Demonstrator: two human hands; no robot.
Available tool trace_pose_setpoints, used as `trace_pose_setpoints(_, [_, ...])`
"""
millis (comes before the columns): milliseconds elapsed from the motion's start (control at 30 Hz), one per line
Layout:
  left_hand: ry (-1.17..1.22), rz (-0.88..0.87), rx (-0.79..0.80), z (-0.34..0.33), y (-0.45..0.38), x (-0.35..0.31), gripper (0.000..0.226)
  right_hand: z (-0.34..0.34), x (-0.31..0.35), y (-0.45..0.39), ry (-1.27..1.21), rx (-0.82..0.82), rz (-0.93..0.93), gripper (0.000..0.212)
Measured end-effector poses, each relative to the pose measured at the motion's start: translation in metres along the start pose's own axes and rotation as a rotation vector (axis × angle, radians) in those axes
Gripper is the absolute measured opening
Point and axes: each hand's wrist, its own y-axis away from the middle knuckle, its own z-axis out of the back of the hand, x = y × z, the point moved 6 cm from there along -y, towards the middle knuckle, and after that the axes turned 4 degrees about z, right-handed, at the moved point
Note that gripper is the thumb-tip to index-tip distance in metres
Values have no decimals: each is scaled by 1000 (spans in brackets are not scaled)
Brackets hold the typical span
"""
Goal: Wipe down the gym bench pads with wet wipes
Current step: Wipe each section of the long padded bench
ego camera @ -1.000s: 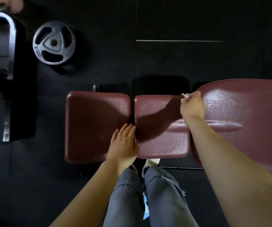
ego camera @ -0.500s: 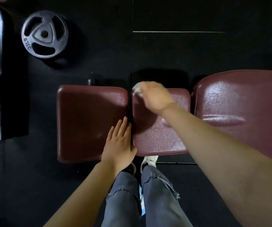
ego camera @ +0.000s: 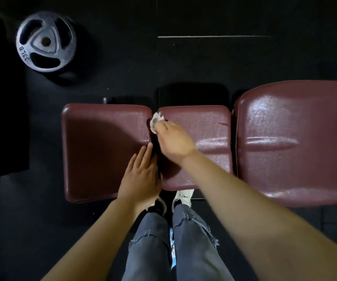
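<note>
Both hands are down on the maroon bench. The right hand (ego camera: pixel 172 139) pinches a crumpled white wet wipe (ego camera: pixel 156 122) and presses it at the far left corner of the middle pad (ego camera: pixel 208 138), right at the gap beside the left pad (ego camera: pixel 102 151). The left hand (ego camera: pixel 141 175) lies flat with straight fingers on the near right edge of the left pad, grasping nothing, its fingertips (ego camera: pixel 149 146) close to the gap.

Half a second ago the right hand was blurred at the far edge of the middle pad with the wipe at that same corner; now it sits a little nearer the person and the wipe shows plainly. A second ago it was at the right end of the middle pad, next to the large pad (ego camera: pixel 291 142), so it has travelled leftward across the pad. The left hand has kept its place on the left pad throughout.

Wet sheen and droplets show on the middle pad and on the large pad, and a narrow shiny strip runs along the right edge of the left pad, whose remaining surface looks dull and shadowed. A weight plate (ego camera: pixel 46 42) lies on the dark floor (ego camera: pixel 204 61) at far left. Grey jeans (ego camera: pixel 184 250) and a white shoe (ego camera: pixel 183 196) stand just before the bench.
</note>
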Motion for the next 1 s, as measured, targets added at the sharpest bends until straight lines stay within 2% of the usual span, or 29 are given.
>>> trace_pose_setpoints(33, [-2, 2, 7, 2, 0, 0, 68, 6, -11, 3, 79, -3, 95, 31])
trace_pose_setpoints(67, [-7, 4, 11, 4, 0, -1, 67, 15, -30, 8, 149, -24, 85, 34])
trace_pose_setpoints(133, [-5, 0, 33, 4, 1, -3, 67, 40, -83, 29, 252, -116, -173, 35])
trace_pose_setpoints(200, [-13, -10, 28, 2, 1, -3, 66, 60, -124, 65, 239, -251, -517, 25])
trace_pose_setpoints(300, [-50, -21, -19, 4, 0, -4, 70, 56, -118, 88, -24, -543, -932, 16])
trace_pose_setpoints(333, [-51, -18, -20, 5, 0, -4, 70, 45, -104, 84, -93, -606, -1001, 19])
trace_pose_setpoints(367, [-52, -21, -10, 4, -1, -4, 68, 33, -85, 74, -96, -594, -978, 22])
trace_pose_setpoints(400, [-53, -28, 0, 3, -1, -4, 68, 20, -62, 59, -55, -506, -863, 24])
trace_pose_setpoints(500, [-64, -48, -21, 1, -1, -1, 68, -5, 4, 35, 4, -86, -240, 16])
trace_pose_setpoints(533, [-77, -49, -35, 2, -1, -1, 67, -2, 2, 37, -2, 20, -81, 15])
trace_pose_setpoints(567, [-84, -49, -40, 2, 0, 0, 67, 6, -10, 42, 16, 79, -12, 18])
trace_pose_setpoints(600, [-82, -53, -39, 2, 1, 0, 66, 16, -32, 49, 59, 88, -39, 20])
trace_pose_setpoints(633, [-74, -58, -34, 1, 0, 1, 66, 28, -60, 60, 104, 39, -162, 19])
trace_pose_setpoints(733, [-67, -55, -47, 3, 0, 0, 68, 59, -132, 121, 60, -299, -784, 11])
trace_pose_setpoints(800, [-64, -50, -52, 3, 1, 0, 69, 50, -128, 139, -28, -441, -971, 10])
trace_pose_setpoints(867, [-45, -47, -42, 0, 0, 1, 69, 32, -98, 126, -126, -531, -958, 11])
trace_pose_setpoints(900, [-31, -45, -46, -1, 0, 3, 70, 18, -77, 112, -180, -496, -871, 11])
trace_pose_setpoints(1000, [-16, -53, -42, -1, 0, 3, 70, -16, 1, 65, -205, -146, -379, 12])
